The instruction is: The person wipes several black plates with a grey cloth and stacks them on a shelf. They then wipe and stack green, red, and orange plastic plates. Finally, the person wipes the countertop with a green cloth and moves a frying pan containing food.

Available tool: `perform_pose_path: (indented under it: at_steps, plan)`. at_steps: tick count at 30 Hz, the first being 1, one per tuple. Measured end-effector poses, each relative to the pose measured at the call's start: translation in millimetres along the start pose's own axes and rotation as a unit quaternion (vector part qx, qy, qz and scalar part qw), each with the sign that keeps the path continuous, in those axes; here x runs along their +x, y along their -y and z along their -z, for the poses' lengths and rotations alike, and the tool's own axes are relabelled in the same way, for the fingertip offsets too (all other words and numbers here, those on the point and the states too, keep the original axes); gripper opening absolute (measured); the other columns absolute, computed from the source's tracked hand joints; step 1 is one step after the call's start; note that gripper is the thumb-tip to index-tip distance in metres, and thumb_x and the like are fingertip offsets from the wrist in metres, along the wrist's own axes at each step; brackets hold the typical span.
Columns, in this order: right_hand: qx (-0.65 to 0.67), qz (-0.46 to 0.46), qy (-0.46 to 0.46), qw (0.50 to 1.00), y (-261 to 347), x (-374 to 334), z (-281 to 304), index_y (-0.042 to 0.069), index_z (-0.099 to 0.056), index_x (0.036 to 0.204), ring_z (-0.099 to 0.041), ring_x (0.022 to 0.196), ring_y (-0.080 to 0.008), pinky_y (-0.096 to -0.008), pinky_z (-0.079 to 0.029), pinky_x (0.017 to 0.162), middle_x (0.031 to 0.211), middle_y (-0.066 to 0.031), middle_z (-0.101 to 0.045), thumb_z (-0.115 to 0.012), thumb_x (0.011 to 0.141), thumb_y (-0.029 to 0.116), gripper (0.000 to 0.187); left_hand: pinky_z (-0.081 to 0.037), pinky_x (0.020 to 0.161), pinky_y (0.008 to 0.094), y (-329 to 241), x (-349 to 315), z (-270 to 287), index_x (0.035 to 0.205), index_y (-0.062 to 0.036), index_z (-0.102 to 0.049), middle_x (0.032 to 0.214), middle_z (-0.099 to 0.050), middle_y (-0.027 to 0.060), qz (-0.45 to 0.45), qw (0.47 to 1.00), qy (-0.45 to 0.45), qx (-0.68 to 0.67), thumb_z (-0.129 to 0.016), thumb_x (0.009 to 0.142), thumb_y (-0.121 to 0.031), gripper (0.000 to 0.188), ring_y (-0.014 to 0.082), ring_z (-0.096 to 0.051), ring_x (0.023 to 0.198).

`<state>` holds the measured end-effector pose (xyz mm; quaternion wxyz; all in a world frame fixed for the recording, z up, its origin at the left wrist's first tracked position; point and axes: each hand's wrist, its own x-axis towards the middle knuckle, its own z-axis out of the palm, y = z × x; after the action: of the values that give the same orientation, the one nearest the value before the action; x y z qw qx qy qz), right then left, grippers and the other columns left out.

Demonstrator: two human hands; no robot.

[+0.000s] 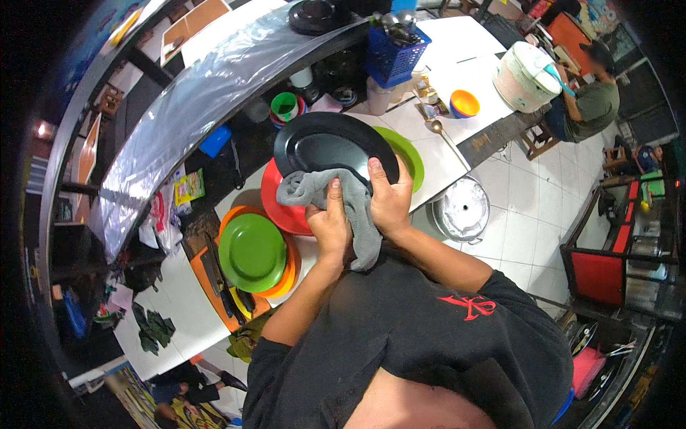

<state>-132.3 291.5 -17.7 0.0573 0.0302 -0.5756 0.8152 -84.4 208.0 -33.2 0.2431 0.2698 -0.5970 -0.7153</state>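
Observation:
My right hand (391, 198) grips the right rim of a black oval plate (321, 139), thumb on its upper face. A grey cloth (307, 187) is bunched in my left hand (330, 227) and pressed against the plate's near edge; part of it hangs down between my hands. Under the black plate, a red plate (274, 196) shows at the left and a lime green plate (411, 156) at the right. Nearer my left forearm, a green plate (251, 252) rests on an orange plate (291, 270). My left fingers are partly hidden by the cloth.
Knives (218, 279) lie on an orange board beside the stacked plates. Behind stand cups (284, 106), a blue basket of utensils (393, 57), small bowls (464, 104) and a large rice container (525, 77). A metal pot (461, 207) is below the counter. A person (593, 100) sits at the right.

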Motion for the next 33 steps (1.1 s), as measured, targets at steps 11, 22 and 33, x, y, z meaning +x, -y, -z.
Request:
perform_pose_path:
  at_steps: [11, 22, 33]
  plan:
    - [-0.041, -0.072, -0.329, 0.941, -39.4, 86.1, 179.0, -0.013, -0.051, 0.127, -0.058, 0.108, -0.0242, -0.0355, -0.044, 0.097, 0.119, -0.0214, -0.061, -0.066, 0.092, 0.036, 0.062, -0.046, 0.092, 0.0314, 10.9, 20.5, 7.4, 0.108, -0.0003, -0.063, 0.106, -0.066, 0.0076, -0.024, 0.976, 0.175, 0.13, -0.067, 0.09, -0.006, 0.02, 0.0168, -0.06, 0.101]
    - [-0.133, -0.191, -0.226, 0.946, -146.6, 93.6, 325.7, -0.001, -0.058, 0.114, -0.061, 0.093, -0.0204, -0.0313, -0.045, 0.088, 0.102, -0.0114, -0.066, -0.06, 0.083, 0.003, 0.031, -0.05, 0.085, 0.034, 2.5, 27.6, 45.3, 0.118, 0.0027, -0.055, 0.114, -0.063, 0.0129, -0.18, 0.976, 0.029, 0.116, -0.062, 0.094, -0.015, 0.031, 0.0231, -0.062, 0.103]
    - [-0.622, -0.206, 0.109, 0.747, -121.3, 140.9, 339.6, 0.002, -0.05, 0.12, -0.064, 0.095, -0.0446, -0.0488, -0.051, 0.08, 0.099, -0.0274, -0.066, -0.067, 0.085, 0.032, 0.05, -0.048, 0.086, 0.0313, 4.9, -6.6, -18.7, 0.103, 0.0013, -0.064, 0.101, -0.067, 0.0075, -0.196, 0.95, 0.052, 0.237, -0.072, 0.084, -0.003, 0.021, 0.0182, -0.063, 0.093]
